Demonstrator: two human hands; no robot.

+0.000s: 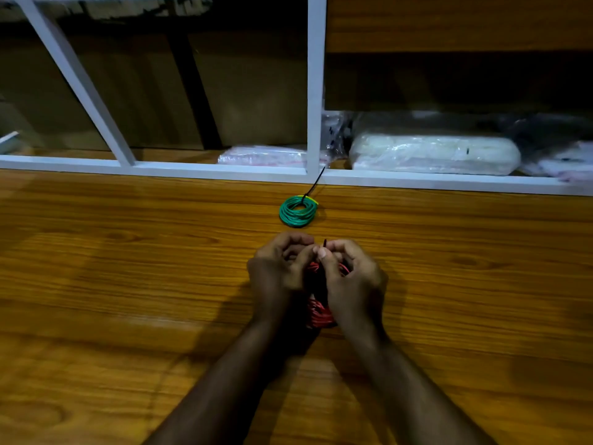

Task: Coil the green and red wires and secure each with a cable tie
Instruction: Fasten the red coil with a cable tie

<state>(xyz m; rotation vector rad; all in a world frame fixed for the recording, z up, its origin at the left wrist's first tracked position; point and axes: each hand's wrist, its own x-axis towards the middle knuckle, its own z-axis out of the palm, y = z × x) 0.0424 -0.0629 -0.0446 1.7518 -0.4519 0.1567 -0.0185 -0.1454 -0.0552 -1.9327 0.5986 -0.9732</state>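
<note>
Green plastic-coated wire coil [298,211] lies flat on the wood-grain worktop [128,268], already bound: a black cable tie [313,185] cinches its far side, long tail sticking up toward the white metal shelf frame [316,91]. So the green half looks done, tail untrimmed.

Red plastic-coated wire coil [317,311] is held upright between both hands, just nearer than the green one, lower loops showing between the wrists. Left hand [279,268] curls its fingers round the left side of the bundle; right hand [353,277] curls round the right side, thumb and forefinger pinched at the top, where a short dark tip [325,243] pokes up. Likely the second tie's tail, too small to be sure. Whether it is already threaded through its head is hidden by the fingers.

Risks, as judgement:
- Red loops spring apart if either grip eases before the tie locks; stiff wire wants to unwind.
- Tail misses the head slot or goes in the wrong way round, so the ratchet never catches; dim light and thumbs over the spot make it blind work.
- Tie catches only some strands, leaving outer turns loose.
- Pulling hard upward could tip the coil out of the left hand.

Clear plastic-wrapped white packages [433,154] sit on the shelf behind, well apart.
</note>
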